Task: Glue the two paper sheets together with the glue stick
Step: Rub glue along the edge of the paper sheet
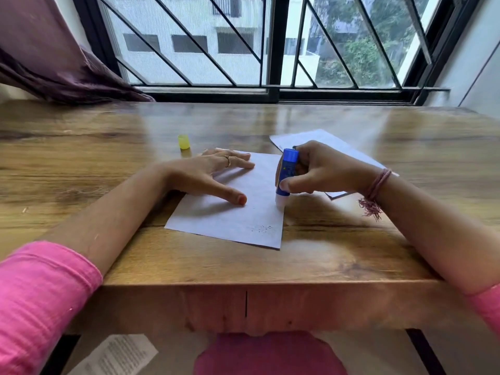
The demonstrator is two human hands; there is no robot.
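A white paper sheet (238,212) lies in the middle of the wooden table (108,147). My left hand (208,174) presses flat on its left part with straight, spread fingers. My right hand (322,171) grips a blue glue stick (286,174), held upright with its white tip down on the sheet's right edge. A few small glue specks show near the sheet's front right corner. The second paper sheet (324,142) lies further back to the right, partly hidden under my right hand. The glue stick's yellow cap (184,142) stands on the table to the back left.
A window with black bars (243,50) runs along the table's far side, and a purple curtain (54,63) drapes onto the back left corner. A printed paper (119,353) lies on the floor beneath the table's front edge.
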